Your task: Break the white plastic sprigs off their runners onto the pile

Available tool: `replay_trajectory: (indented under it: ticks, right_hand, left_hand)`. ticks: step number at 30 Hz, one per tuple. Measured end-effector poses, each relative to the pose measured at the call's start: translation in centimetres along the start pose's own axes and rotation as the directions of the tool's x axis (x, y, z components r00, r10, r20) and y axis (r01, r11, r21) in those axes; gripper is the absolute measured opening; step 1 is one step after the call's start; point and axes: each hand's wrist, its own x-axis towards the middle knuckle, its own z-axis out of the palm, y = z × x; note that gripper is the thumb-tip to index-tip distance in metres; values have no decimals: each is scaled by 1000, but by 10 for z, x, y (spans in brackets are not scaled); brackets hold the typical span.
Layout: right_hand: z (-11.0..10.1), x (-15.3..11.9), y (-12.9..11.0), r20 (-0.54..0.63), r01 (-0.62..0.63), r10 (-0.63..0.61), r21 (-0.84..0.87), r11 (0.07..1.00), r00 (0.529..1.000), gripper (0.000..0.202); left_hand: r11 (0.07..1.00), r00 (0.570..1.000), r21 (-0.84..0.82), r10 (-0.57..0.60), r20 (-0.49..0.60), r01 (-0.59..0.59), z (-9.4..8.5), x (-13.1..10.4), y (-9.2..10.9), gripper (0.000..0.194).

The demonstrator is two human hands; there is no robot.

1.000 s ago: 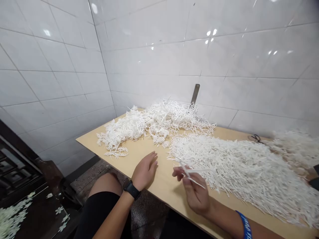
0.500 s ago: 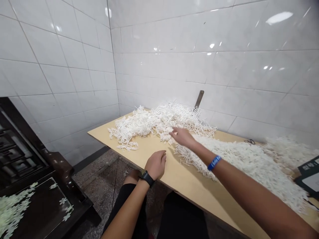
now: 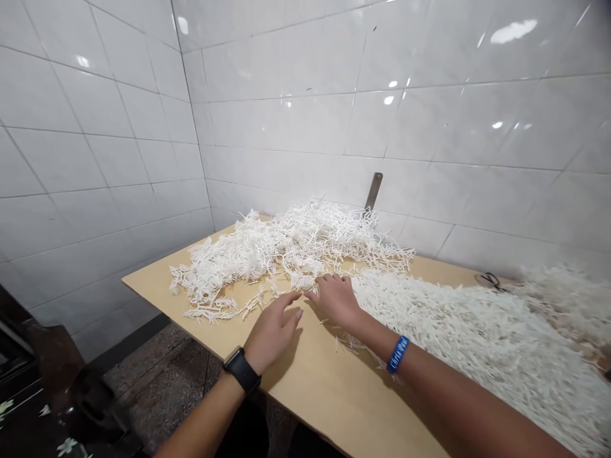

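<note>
White branching pieces lie in a tangled heap point(image 3: 296, 238) at the back left of the wooden table point(image 3: 363, 407). To the right spreads a broad pile of small whitish pieces point(image 3: 468, 331). My left hand point(image 3: 274, 327), below a black watch, hovers over the table's front part with thumb and fingers apart and nothing seen between them. Beside it, my right hand point(image 3: 334, 299) is palm down with spread fingers, at the gap between the heap and the pile. Its fingertips touch or nearly touch the near strands. A few loose strands point(image 3: 214, 312) lie at the left.
A metal ruler-like strip point(image 3: 373, 194) leans on the tiled wall point(image 3: 286, 127) behind the heap. Black-handled scissors or a loop point(image 3: 491, 280) lie at the back right. Dark wooden furniture point(image 3: 57, 375) with small pale flowers stands at the lower left.
My left hand has come up over the table and opened. My right hand has lowered and spread its fingers, closer to the left one. The view has shifted nearer to the table.
</note>
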Motion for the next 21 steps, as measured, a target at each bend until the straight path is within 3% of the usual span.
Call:
replay_trajectory:
  ticks: [4,6,9,11,12,13,18,21]
  right_hand:
    - [4,20,-6,62,-3,0,39,999,998,18]
    - [-1,23,-9,70,8,-15,91,996,997,18]
    - [-14,25,-9,62,18,-31,202,979,998,23]
    - [-24,26,-7,48,7,-21,272,962,999,30]
    - [-30,26,-6,39,-6,-6,300,954,999,33]
    - [-35,25,-5,28,-22,13,325,946,1000,34]
    - [-61,19,-5,-32,-71,95,441,895,995,40]
    - [-77,13,-8,-77,-76,132,503,861,988,40]
  left_hand:
    - [952,984,276,91,152,-130,-14,39,-4,41]
    - [914,974,354,143,177,-198,-18,58,-9,51]
    - [704,915,587,338,220,-401,-21,87,-16,63]
    - [500,844,694,429,321,-518,-23,107,-16,36]
    - [455,827,706,437,352,-542,-26,117,-15,20]
    - [438,823,713,438,363,-547,-30,128,-13,16]
    - [366,795,732,464,392,-575,-54,174,7,24]
    - [346,779,730,483,400,-590,-56,193,29,23]
